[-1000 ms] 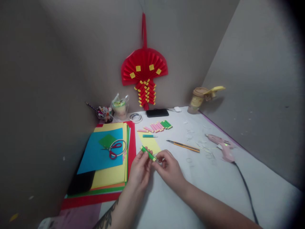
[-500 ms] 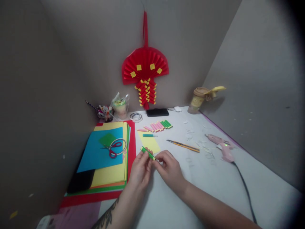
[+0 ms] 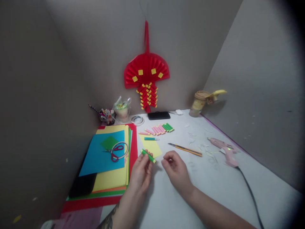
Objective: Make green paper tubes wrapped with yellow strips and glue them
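Observation:
My left hand pinches a small green paper roll with a yellow end, held just above the white table. My right hand hovers a little to the right of the roll, apart from it, its fingers curled loosely with nothing visible in them. A yellow paper square lies just behind the roll. Farther back sits a row of pink and green paper rolls and a single teal roll.
A stack of coloured paper with red scissors and a tape ring lies at left. An orange pencil, a pink glue gun with cord, a phone, a cup and a red paper fan decoration are around.
My right hand has let go of the green roll's end and drawn back to the right. The left hand still holds the roll. The view shifted slightly.

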The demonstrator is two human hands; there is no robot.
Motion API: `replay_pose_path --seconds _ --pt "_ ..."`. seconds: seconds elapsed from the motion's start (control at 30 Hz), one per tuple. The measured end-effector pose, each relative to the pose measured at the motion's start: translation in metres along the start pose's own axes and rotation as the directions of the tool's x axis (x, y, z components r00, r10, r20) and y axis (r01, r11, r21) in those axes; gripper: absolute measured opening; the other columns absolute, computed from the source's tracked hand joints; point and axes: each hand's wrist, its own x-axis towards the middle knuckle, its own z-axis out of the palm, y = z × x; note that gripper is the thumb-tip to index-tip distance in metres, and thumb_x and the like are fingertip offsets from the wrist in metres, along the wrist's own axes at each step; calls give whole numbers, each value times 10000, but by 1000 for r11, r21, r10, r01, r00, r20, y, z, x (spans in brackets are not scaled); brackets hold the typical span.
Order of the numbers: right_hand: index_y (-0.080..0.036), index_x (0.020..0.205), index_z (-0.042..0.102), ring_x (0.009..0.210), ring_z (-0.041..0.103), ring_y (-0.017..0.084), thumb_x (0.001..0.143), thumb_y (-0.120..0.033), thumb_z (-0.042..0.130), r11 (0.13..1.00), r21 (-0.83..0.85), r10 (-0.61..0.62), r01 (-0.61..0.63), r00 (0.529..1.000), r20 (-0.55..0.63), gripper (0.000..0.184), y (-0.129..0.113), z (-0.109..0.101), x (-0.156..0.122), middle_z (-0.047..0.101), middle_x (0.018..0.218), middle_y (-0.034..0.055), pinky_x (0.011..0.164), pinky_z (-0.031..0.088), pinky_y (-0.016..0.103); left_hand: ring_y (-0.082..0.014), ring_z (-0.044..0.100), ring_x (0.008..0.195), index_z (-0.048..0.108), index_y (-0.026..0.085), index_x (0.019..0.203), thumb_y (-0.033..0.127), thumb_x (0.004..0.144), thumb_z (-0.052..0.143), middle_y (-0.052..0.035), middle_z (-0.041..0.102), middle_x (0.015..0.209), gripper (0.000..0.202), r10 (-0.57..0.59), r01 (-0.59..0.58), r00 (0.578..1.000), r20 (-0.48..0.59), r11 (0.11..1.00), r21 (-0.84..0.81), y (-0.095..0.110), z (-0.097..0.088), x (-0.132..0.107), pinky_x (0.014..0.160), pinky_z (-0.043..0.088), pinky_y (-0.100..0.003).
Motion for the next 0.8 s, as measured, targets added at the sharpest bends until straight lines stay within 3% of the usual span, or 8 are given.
replay_pose_path --seconds 0.13,0.27,0.43,0.67,0.8 --pt "-199 825 516 682 511 151 837 -356 549 992 86 97 -91 993 -68 161 5 -8 7 529 749 5 621 433 264 -103 660 749 658 121 908 67 731 686 -45 680 831 187 -45 32 989 141 995 98 2 -1 -2 665 537 -162" --pt "-200 703 478 604 451 136 832 -377 549 992 72 105 -103 994 -30 230 2 -16 11 466 641 -21 567 391 251 -116 652 747 665 111 911 161 673 764 -53 677 799 263 -122 59 960 253 968 245 2 -3 -7 675 515 -176" --pt "-200 635 432 550 382 114 849 -389 514 995 31 91 -95 989 115 297 -3 -24 13 387 572 -45 518 335 237 -86 617 668 663 110 992 227 721 732 -54 667 792 303 -201 82 929 310 930 357 2 -2 -11 644 472 -174" --pt "-188 564 467 525 403 109 781 -397 603 983 61 156 -172 964 217 331 -2 -31 19 440 527 -44 505 338 234 -104 610 640 615 146 1025 244 721 730 -44 654 780 340 -263 112 898 354 912 396 2 -2 -13 608 449 -201" --pt "-185 745 586 626 510 129 721 -326 669 950 231 146 -208 955 260 165 -2 -30 21 558 664 -18 589 418 245 -107 606 620 600 145 954 234 725 724 -47 654 769 276 -308 140 876 371 898 417 1 -3 -14 601 458 -212"
